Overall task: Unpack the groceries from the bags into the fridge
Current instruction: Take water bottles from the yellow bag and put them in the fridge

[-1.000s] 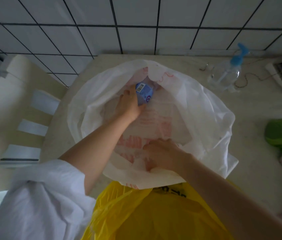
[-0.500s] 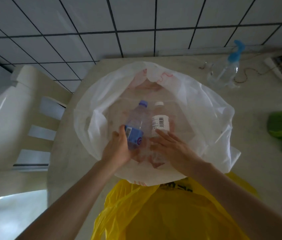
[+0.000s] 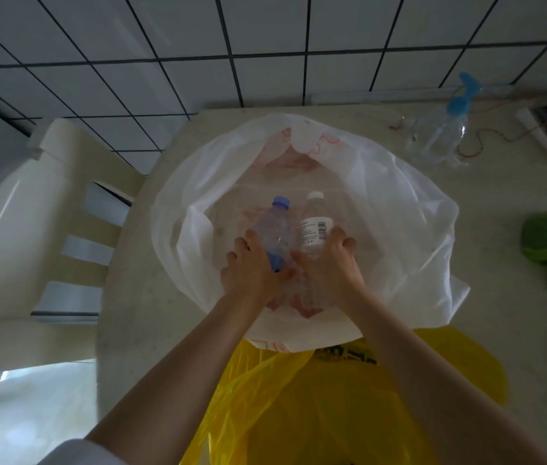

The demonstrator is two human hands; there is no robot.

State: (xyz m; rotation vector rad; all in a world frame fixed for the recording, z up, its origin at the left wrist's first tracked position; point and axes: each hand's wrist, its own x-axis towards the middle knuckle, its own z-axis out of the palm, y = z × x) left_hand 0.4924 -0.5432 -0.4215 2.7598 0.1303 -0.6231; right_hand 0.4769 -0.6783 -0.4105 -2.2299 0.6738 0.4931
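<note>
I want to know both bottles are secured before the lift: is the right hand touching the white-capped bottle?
Touching. The head view shows the right hand with its fingers curled round the white-capped bottle, below the barcode label.

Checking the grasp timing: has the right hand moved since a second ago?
Yes. The right hand has moved from the near rim of the white bag deeper inside and now grips the white-capped bottle.

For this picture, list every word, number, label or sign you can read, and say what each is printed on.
None can be read.
White-capped bottle: barcode and small print, too small.
Blue-capped bottle: blue label, mostly hidden.
White bag: red print, blurred.
Yellow bag: black print, creased and blurred.
</note>
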